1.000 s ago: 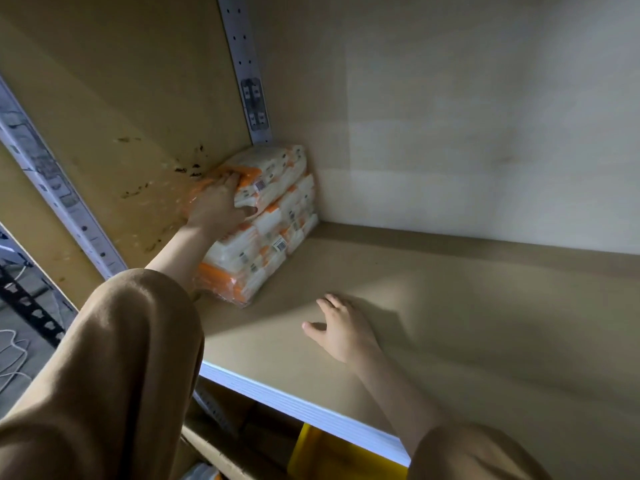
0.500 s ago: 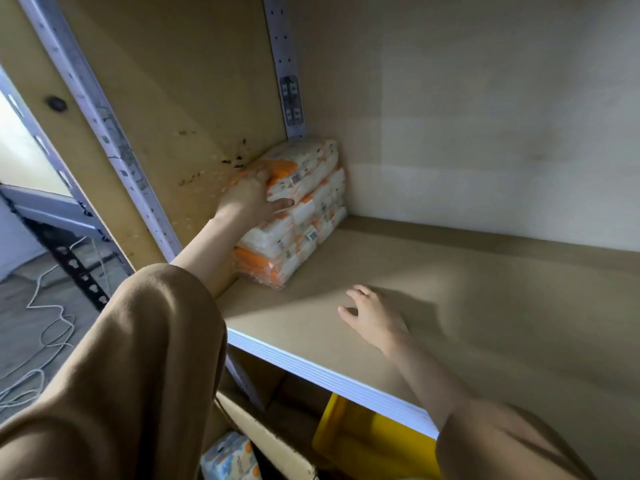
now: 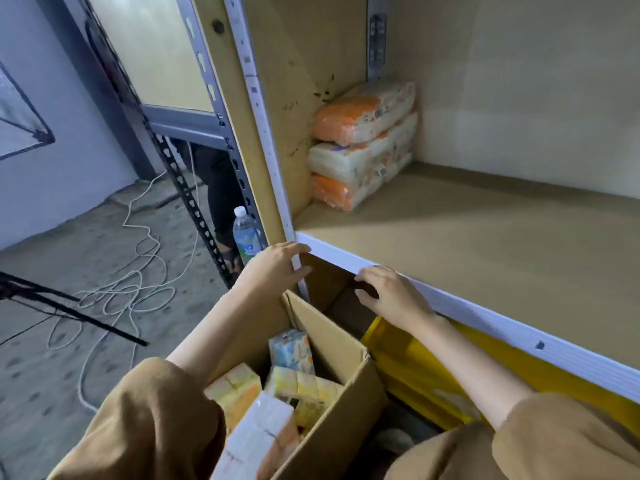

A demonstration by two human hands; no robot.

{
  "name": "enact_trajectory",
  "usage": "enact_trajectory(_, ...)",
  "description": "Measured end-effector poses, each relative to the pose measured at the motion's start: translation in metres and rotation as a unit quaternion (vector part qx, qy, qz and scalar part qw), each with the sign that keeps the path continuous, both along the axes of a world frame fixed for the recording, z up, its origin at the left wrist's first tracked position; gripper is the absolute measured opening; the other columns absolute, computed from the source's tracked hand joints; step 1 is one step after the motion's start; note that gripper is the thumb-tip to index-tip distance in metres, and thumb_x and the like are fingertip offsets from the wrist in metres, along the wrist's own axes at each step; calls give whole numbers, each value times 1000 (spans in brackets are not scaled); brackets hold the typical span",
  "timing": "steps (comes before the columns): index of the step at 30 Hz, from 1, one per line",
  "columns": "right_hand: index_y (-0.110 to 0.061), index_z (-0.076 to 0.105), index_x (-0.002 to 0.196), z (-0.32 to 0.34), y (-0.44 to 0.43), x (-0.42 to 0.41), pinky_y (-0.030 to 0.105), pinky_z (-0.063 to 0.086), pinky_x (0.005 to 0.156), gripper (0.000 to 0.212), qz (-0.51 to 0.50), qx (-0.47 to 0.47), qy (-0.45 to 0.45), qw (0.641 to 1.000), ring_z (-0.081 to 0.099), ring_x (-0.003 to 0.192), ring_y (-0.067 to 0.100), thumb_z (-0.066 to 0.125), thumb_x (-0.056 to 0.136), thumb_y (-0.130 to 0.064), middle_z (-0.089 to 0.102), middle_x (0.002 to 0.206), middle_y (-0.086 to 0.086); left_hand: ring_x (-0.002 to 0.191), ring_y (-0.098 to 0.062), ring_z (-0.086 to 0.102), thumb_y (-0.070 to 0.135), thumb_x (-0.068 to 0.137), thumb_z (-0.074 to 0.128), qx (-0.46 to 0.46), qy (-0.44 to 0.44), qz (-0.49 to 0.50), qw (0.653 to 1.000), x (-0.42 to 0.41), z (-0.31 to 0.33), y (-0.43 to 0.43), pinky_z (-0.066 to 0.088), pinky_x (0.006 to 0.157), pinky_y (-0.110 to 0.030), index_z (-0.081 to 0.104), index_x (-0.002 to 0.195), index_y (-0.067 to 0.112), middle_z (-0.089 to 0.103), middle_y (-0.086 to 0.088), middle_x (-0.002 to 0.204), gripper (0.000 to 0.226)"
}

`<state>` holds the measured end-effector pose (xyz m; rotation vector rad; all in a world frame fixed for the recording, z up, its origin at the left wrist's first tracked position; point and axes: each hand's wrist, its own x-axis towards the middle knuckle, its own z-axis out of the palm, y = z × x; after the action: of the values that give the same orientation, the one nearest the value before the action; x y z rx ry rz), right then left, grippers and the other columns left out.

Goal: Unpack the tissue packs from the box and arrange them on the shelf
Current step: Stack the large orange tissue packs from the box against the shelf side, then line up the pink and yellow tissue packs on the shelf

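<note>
Three orange-and-white tissue packs (image 3: 363,143) lie stacked in the back left corner of the wooden shelf (image 3: 485,244). Below the shelf's white front edge stands an open cardboard box (image 3: 332,348) holding several more tissue packs (image 3: 294,379). My left hand (image 3: 277,265) hovers by the shelf's front corner post, above the box, fingers apart and empty. My right hand (image 3: 391,296) hangs just under the white edge, over the box's far flap, also holding nothing.
A yellow bin (image 3: 415,368) sits under the shelf to the right of the box. A water bottle (image 3: 246,233) stands on the floor by the metal upright (image 3: 194,188). White cables (image 3: 131,285) trail over the concrete floor at left.
My left hand let go of the stacked packs and both hands pulled back off the shelf, down toward the box. The view dropped and turned left, bringing the box into sight.
</note>
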<state>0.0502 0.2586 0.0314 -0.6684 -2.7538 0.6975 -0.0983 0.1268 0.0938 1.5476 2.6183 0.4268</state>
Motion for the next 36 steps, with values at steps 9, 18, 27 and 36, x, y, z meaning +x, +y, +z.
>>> enact_trajectory(9, -11, 45, 136, -33, -87, -13, 31, 37, 108, 42, 104, -7, -122, 987, 41, 134, 18, 47, 96, -23, 45, 144, 4, 121, -21, 55, 21, 88, 60, -61, -60, 103, 991, 19, -82, -132, 44, 96, -30, 58, 124, 16, 59, -3, 132, 37)
enact_trajectory(18, -15, 41, 138, -79, -137, -39, 36, 41, 104, 46, 178, 11, -203, 963, 41, 134, 20, 50, 94, -21, 41, 146, 4, 125, -23, 51, 35, 89, 55, -167, -109, 197, 960, 29, -149, -187, 45, 95, -31, 46, 134, 21, 55, -3, 137, 48)
enact_trajectory(27, -8, 36, 138, -141, -178, -77, 42, 44, 103, 60, 321, 98, -280, 899, 38, 133, 26, 61, 84, -9, 40, 142, 10, 121, -24, 52, 57, 68, 67, -226, -184, 277, 916, 54, -217, -198, 45, 98, -32, 20, 144, 7, 51, -8, 134, 103)
enact_trajectory(36, -3, 18, 146, -164, -197, -105, 34, 23, 118, 75, 425, 155, -324, 831, 22, 142, 28, 60, 85, -5, 24, 152, 15, 133, -20, 42, 47, 74, 68, -205, -186, 276, 920, 52, -230, -204, 39, 106, -30, 10, 148, 8, 42, -7, 146, 101)
